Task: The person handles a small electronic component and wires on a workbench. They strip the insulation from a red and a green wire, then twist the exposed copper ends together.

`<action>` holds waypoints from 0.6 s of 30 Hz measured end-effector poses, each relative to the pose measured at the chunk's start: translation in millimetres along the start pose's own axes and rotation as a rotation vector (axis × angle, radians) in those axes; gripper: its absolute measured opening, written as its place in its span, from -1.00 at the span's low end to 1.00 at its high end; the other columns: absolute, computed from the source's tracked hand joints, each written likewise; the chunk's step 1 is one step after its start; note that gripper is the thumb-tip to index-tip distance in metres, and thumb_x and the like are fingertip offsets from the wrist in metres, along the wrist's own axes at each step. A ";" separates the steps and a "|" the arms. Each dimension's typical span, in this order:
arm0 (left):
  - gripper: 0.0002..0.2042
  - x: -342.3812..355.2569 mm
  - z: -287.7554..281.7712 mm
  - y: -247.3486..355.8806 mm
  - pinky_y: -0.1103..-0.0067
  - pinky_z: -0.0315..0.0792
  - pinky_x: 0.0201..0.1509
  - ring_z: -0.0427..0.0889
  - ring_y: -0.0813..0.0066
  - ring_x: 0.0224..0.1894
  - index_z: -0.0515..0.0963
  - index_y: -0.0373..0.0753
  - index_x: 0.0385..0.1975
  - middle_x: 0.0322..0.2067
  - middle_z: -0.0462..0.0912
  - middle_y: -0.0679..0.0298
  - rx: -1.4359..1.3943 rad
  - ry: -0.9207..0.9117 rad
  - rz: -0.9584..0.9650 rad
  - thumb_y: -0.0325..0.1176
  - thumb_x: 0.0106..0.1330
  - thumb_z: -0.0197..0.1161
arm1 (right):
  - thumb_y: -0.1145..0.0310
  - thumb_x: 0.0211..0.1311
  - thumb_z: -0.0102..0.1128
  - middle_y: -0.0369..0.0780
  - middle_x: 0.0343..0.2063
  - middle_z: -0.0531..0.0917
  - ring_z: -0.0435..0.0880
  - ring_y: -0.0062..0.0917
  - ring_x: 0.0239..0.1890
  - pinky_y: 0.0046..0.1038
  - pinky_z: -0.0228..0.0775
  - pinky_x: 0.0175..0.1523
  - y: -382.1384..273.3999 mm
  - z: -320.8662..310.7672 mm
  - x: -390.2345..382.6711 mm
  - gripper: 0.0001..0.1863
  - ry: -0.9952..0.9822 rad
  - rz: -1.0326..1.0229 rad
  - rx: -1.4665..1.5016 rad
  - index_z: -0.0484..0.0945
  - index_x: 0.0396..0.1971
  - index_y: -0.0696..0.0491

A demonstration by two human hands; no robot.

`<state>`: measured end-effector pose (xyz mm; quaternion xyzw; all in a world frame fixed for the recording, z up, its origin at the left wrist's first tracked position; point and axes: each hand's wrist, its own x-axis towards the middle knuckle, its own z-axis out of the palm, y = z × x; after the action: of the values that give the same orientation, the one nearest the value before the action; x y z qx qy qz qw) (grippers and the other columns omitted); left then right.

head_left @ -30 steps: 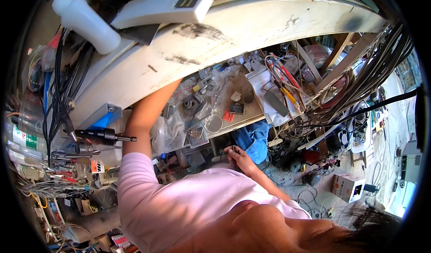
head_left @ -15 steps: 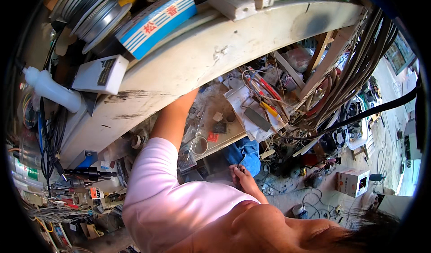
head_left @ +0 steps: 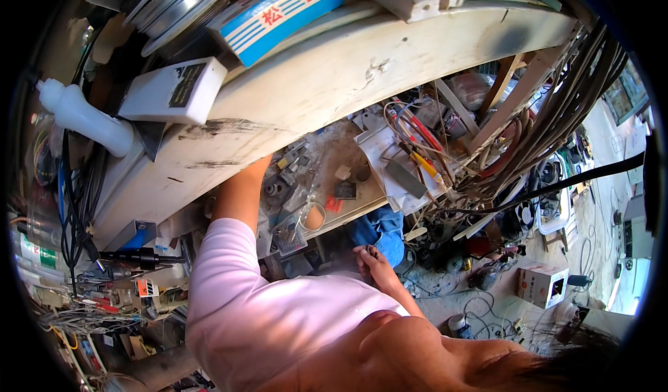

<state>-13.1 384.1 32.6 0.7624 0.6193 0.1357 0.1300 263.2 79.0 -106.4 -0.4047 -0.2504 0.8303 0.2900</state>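
Note:
My left arm, in a pale pink sleeve, reaches up under the whitish shelf beam [head_left: 306, 107]. The beam hides my left hand and whatever it touches. Below the bench edge, beside the blue denim [head_left: 381, 235] over my leg, is my right hand [head_left: 378, 265]. Its fingers are curled together; whether something small is in them cannot be made out. On the dusty bench near my left forearm lie a small round cup [head_left: 313, 216], a red packet [head_left: 335, 203], a dark square block [head_left: 345, 190] and clear plastic cases [head_left: 287, 235].
On the shelf stand a blue-and-white box [head_left: 282, 16], a white box [head_left: 174, 91], wire spools [head_left: 182, 13] and a white plastic bottle [head_left: 87, 117]. A tray [head_left: 390, 176] holds yellow- and red-handled tools. Thick cables [head_left: 550, 124] hang at right; a carton [head_left: 543, 285] stands on the floor.
My left arm has shifted left and further under the beam, uncovering more small parts on the bench. The view has moved slightly. My right hand stays by the denim, still curled.

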 end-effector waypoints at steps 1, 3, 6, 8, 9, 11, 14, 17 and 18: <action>-0.58 -5.5 -1.0 -0.5 0.33 0.30 0.06 0.45 0.11 0.02 0.49 -0.23 -0.07 -0.07 0.49 0.02 -0.008 -0.005 -0.005 -0.09 0.16 0.23 | 0.27 0.41 -0.11 -0.39 -0.51 0.40 0.33 -0.70 -0.47 -0.68 0.20 -0.35 -1.2 1.2 -0.5 -0.76 -0.001 0.007 -0.002 0.40 -0.08 0.06; -0.59 -13.8 -2.6 -1.6 0.33 0.31 0.04 0.46 0.13 0.00 0.49 -0.23 -0.08 -0.09 0.50 0.03 -0.009 -0.012 -0.010 -0.09 0.17 0.23 | 0.27 0.41 -0.11 -0.39 -0.51 0.39 0.33 -0.70 -0.47 -0.68 0.20 -0.35 -3.3 3.6 -1.4 -0.76 -0.001 0.017 -0.004 0.40 -0.08 0.07; -0.61 -19.7 -1.3 -1.3 0.33 0.32 0.01 0.47 0.15 -0.03 0.50 -0.22 -0.10 -0.11 0.52 0.05 -0.003 -0.014 -0.008 -0.09 0.17 0.22 | 0.27 0.41 -0.11 -0.39 -0.51 0.39 0.33 -0.70 -0.47 -0.67 0.20 -0.35 -5.3 6.0 -2.8 -0.77 -0.003 0.022 -0.018 0.40 -0.08 0.07; -0.62 -21.5 0.2 0.1 0.34 0.32 -0.01 0.48 0.16 -0.04 0.51 -0.22 -0.11 -0.13 0.53 0.06 -0.001 -0.013 -0.003 -0.09 0.18 0.21 | 0.28 0.41 -0.11 -0.39 -0.51 0.39 0.33 -0.70 -0.47 -0.66 0.20 -0.35 -6.2 6.7 -4.0 -0.77 -0.006 0.016 -0.046 0.40 -0.09 0.08; -0.63 -22.0 -0.3 0.5 0.34 0.33 -0.02 0.49 0.17 -0.05 0.51 -0.22 -0.12 -0.14 0.53 0.06 0.006 -0.014 -0.001 -0.09 0.18 0.21 | 0.28 0.41 -0.11 -0.38 -0.51 0.39 0.32 -0.70 -0.47 -0.66 0.20 -0.35 -6.9 7.5 -4.1 -0.77 -0.003 0.016 -0.050 0.40 -0.09 0.09; -0.64 -24.9 0.0 1.7 0.34 0.33 -0.04 0.50 0.19 -0.07 0.52 -0.22 -0.13 -0.16 0.54 0.07 0.014 -0.012 0.002 -0.10 0.19 0.20 | 0.28 0.41 -0.11 -0.38 -0.51 0.39 0.32 -0.70 -0.48 -0.66 0.20 -0.36 -7.3 8.5 -5.7 -0.77 0.002 0.016 -0.059 0.40 -0.10 0.09; -0.65 -34.8 -5.1 -0.4 0.35 0.34 -0.08 0.51 0.21 -0.09 0.53 -0.21 -0.15 -0.19 0.55 0.09 0.040 0.004 -0.006 -0.10 0.20 0.19 | 0.29 0.41 -0.12 -0.39 -0.51 0.39 0.32 -0.70 -0.47 -0.67 0.19 -0.35 -3.1 9.7 -2.2 -0.77 -0.023 0.010 -0.063 0.40 -0.10 0.09; -0.67 -35.0 3.4 0.1 0.35 0.35 -0.11 0.53 0.23 -0.12 0.54 -0.21 -0.17 -0.22 0.56 0.10 0.056 0.009 0.016 -0.10 0.21 0.18 | 0.29 0.39 -0.09 -0.40 -0.53 0.39 0.32 -0.72 -0.52 -0.68 0.18 -0.41 -0.6 12.1 1.9 -0.77 -0.043 0.012 -0.013 0.42 -0.11 0.08; -0.67 -39.4 2.4 -1.8 0.35 0.36 -0.12 0.53 0.24 -0.13 0.54 -0.21 -0.18 -0.23 0.57 0.11 0.077 0.023 0.016 -0.10 0.21 0.18 | 0.29 0.38 -0.07 -0.40 -0.53 0.39 0.32 -0.72 -0.54 -0.68 0.17 -0.44 -1.7 16.1 1.8 -0.78 -0.020 0.028 -0.028 0.43 -0.11 0.08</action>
<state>-21.6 345.7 27.9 0.7700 0.6195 0.1214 0.0924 249.6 78.5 -97.5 -0.4039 -0.2593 0.8346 0.2704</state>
